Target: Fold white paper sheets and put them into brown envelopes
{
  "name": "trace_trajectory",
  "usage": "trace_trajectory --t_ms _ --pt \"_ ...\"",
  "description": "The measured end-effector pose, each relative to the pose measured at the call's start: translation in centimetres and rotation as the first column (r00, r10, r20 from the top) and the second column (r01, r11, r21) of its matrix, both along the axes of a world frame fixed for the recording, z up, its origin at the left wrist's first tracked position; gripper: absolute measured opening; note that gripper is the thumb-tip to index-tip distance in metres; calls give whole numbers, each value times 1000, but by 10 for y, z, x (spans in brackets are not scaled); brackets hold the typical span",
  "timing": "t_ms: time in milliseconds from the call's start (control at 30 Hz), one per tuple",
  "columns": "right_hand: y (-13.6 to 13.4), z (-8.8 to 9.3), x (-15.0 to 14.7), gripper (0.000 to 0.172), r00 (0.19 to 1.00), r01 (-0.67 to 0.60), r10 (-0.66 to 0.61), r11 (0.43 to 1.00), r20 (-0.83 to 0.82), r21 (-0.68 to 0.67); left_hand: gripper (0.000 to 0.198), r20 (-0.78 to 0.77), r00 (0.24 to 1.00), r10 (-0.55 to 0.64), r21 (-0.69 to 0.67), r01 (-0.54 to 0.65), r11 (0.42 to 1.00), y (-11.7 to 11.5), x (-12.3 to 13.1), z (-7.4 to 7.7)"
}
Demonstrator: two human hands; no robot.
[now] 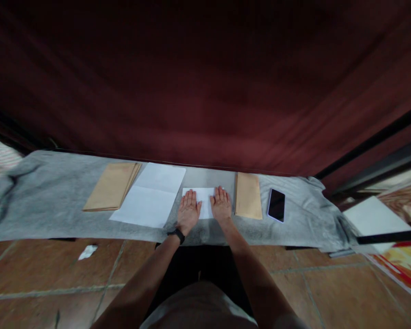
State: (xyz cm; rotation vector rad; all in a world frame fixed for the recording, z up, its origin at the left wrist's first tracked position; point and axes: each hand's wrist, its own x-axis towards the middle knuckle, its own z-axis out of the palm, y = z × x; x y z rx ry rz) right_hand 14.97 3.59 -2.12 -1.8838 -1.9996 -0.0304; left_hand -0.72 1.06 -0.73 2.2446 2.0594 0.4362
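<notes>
A small white sheet of paper (206,201), which looks folded, lies on the grey cloth in front of me. My left hand (188,211) presses flat on its left end, fingers stretched out. On its right end rests my right hand (221,205), also flat with the fingers extended. Larger white sheets (150,195) with a crease across them lie to the left of my left hand. Just right of my right hand is a brown envelope (248,196), apart from the fingers.
A stack of brown envelopes (109,186) lies further left. To the right is a phone (276,205) with a dark screen. Grey cloth (304,219) covers the long narrow surface, and a dark red curtain-like sheet (205,114) rises behind it. A white scrap (88,252) is on the tiled floor.
</notes>
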Motion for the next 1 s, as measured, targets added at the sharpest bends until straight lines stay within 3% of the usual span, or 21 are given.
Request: trace_trajectory --t_ms 300,467,567,800,1000 --pt "-3 1 4 60 998 65 -64 997 23 -47 59 -24 997 70 19 -70 997 4 5 7" --pt "-3 0 3 59 998 64 -64 998 17 -1 59 39 995 -87 11 87 996 14 28 11" --pt "-3 -2 5 59 998 56 -56 998 18 9 60 58 992 -109 -2 109 994 15 32 5" --pt "-2 -5 5 60 999 45 -46 998 13 36 64 4 998 -66 -1 66 998 10 7 1" --pt "-3 0 5 59 998 41 -41 999 37 12 64 1 1000 -7 9 7 1000 -10 -12 1"
